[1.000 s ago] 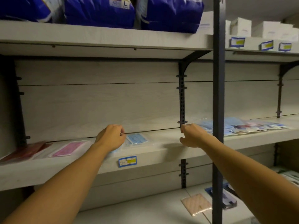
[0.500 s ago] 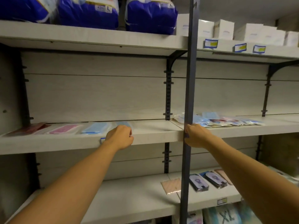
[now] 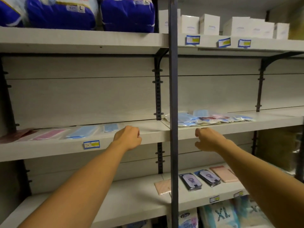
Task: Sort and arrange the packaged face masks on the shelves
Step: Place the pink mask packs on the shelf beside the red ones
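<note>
The middle shelf (image 3: 148, 134) carries the packaged masks. A loose pile (image 3: 205, 118) of blue and pink packets lies on its right part. On its left part four packets lie in a row: a dark red packet (image 3: 16, 134), a pink packet (image 3: 49, 134), a blue packet (image 3: 82, 131) and a smaller blue packet (image 3: 111, 127). The left hand (image 3: 128, 138) and the right hand (image 3: 208, 139) are at the front edge, well apart, fingers curled, with nothing seen in them.

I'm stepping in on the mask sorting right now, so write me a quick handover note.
Left hand: curled, nothing seen in it, at the middle shelf's front edge.
Right hand: curled right of the post, grip unclear.
Done: dark red pack, pink pack, large blue pack, small blue pack laid in a row, left section.
Left: sort the mixed pile heaped on the right section.
</note>
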### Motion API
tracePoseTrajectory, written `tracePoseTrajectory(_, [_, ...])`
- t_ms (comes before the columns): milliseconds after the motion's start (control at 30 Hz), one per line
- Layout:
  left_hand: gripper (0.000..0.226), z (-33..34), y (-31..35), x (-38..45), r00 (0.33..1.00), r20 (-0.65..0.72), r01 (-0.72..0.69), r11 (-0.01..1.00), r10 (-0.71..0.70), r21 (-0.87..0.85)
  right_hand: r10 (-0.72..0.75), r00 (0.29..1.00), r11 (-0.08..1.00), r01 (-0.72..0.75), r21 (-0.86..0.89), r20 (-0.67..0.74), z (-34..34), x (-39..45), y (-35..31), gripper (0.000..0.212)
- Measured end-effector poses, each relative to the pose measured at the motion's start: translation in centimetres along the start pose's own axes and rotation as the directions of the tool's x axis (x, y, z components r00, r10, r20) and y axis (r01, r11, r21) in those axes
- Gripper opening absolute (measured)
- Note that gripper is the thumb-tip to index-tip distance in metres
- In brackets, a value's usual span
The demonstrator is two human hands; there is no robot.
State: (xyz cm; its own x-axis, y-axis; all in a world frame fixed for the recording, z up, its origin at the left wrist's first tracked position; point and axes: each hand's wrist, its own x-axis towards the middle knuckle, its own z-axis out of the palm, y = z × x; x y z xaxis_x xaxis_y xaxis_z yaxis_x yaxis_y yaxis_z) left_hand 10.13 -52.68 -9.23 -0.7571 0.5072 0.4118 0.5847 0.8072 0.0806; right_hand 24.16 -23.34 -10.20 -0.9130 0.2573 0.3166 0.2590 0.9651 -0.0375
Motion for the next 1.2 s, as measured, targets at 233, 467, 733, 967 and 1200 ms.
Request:
tracePoseTrajectory(233, [0.023, 0.3, 5.2, 4.1, 0.995, -0.087, -0.054, 0.998, 0.051, -0.04, 0.068, 0.998, 0.996, -0.069, -0.065, -0.018, -1.8, 3.0, 5.1, 0.04])
tracePoseTrajectory(467, [0.025, 1.2, 9.7, 7.5, 0.982, -0.176, -0.101, 0.983, 0.074, -0.151, 0.126, 0.99, 0.989, -0.131, -0.074, -0.068, -2.4, 6.9, 9.5, 0.031])
tracePoseTrajectory(733, [0.011, 1.7, 12.7, 9.7, 0.983, -0.185, -0.018, 0.998, 0.007, -0.055, 0.135, 0.989, 0.988, -0.139, -0.06, -0.063, -2.6, 9.7, 16.2, 0.036])
tracePoseTrajectory(967, [0.011, 1.8, 14.6, 9.4, 0.973, -0.198, 0.136, 0.987, -0.117, 0.083, 0.094, 0.995, 0.993, -0.095, -0.064, -0.018, -2.0, 11.6, 22.6, 0.031])
tracePoseTrajectory(1200, [0.012, 2.6, 17.9, 9.1, 0.968, -0.206, 0.187, 0.961, -0.145, 0.201, 0.032, 0.999, 0.999, -0.032, -0.031, 0.006, -1.4, 12.2, 27.3, 0.033])
